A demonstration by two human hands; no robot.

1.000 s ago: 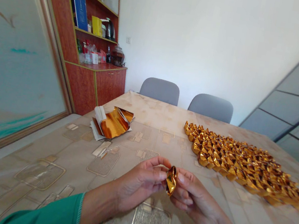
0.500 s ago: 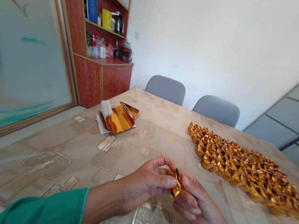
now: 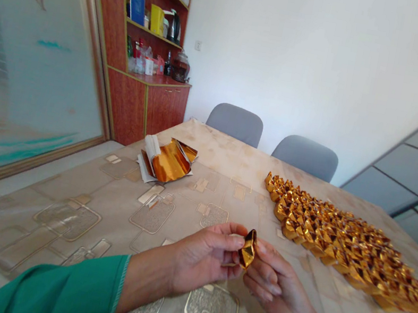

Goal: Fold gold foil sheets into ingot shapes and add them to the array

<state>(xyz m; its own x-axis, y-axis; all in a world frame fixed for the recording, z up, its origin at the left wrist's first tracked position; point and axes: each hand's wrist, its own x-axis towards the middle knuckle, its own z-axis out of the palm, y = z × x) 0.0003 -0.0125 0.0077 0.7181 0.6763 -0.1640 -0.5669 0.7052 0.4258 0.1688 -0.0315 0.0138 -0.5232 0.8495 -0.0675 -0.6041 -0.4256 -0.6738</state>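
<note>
A small folded gold foil paper ingot point(image 3: 248, 251) is held up above the table between both hands. My left hand point(image 3: 206, 250) pinches its left side between thumb and fingers. From the right, my right hand point(image 3: 278, 282) grips the other side, its lower fingers curled beneath. The ingot stands tilted, with a dark opening near its top and shiny creased facets below. To the right lie many finished gold foil ingots point(image 3: 341, 234), set close together in rows. A stack of gold foil sheets point(image 3: 171, 162) with white backing rests at the left rear, partly curled.
The table point(image 3: 188, 277) wears a patterned plastic cover. Two grey chairs point(image 3: 235, 123) stand at its far side. A reddish wooden cabinet point(image 3: 121, 103) with bottles and a kettle is at the back left, beside a frosted glass door point(image 3: 41, 51).
The foil ingot has turned in my fingers, so more of its faceted side and opening shows. Both hands still hold it. The camera view has shifted slightly.
</note>
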